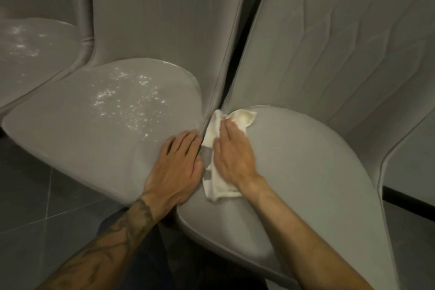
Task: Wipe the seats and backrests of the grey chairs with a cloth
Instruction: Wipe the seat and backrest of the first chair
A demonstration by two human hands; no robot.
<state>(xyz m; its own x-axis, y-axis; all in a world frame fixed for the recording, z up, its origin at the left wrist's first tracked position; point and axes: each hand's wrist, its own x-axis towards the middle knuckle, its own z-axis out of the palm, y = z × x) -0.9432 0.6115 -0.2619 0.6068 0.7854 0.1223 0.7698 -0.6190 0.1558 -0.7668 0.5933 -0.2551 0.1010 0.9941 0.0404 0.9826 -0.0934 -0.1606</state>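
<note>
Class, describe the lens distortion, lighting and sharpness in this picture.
In the head view the wide-angle lens splays the backrests apart; light is dim, the floor darkest; white specks on the middle seat stand out bright; the right hand on the cloth looks slightly soft.

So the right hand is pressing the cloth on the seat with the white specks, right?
No. The head view shows the right hand pressing the cloth on the bare seat; the white specks are on the neighbouring seat, where the left hand rests.
</note>
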